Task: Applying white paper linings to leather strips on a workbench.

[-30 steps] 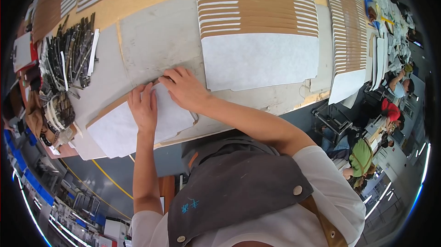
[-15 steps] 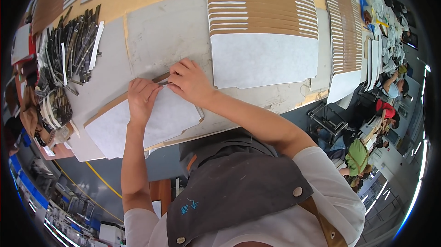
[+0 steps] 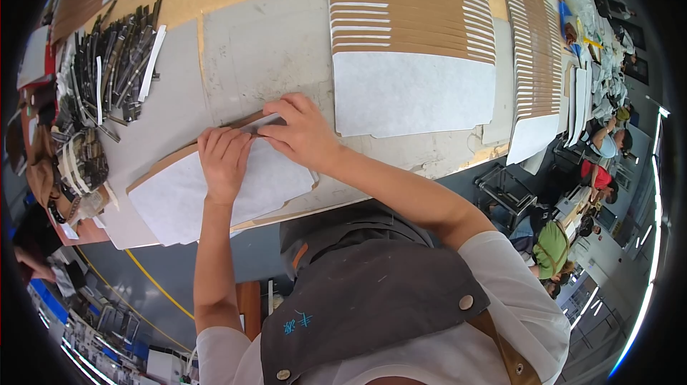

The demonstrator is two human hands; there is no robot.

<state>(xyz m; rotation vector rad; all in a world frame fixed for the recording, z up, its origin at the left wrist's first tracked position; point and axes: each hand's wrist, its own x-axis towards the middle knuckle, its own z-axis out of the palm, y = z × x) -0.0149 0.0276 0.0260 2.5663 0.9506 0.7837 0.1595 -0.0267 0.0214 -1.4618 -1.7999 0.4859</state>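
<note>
In front of me lies a white-faced panel (image 3: 179,206) with a narrow brown edge (image 3: 168,160) along its far side. My left hand (image 3: 224,159) is closed on that far edge, its fingers curled and bunched. Just to its right, my right hand (image 3: 306,129) pinches the same edge between thumb and fingers, the other knuckles raised. The two hands nearly touch at the fingertips. What exactly lies between them is hidden by the fingers. The panel's near side reaches the front of the grey work table (image 3: 265,49).
Right of my hands is an overlapped stack of brown panels (image 3: 426,20), its nearest sheet white (image 3: 415,95). Another stack (image 3: 531,56) stands farther right. Dark strips (image 3: 118,63) and a white strip (image 3: 153,63) lie at left. A dark stool frame (image 3: 505,186) and several people (image 3: 552,249) are beyond.
My right hand's fingers have spread a little and its thumb side has shifted slightly down. The left hand stays on the edge, slightly lower. Another person's arm has appeared at the far left.
</note>
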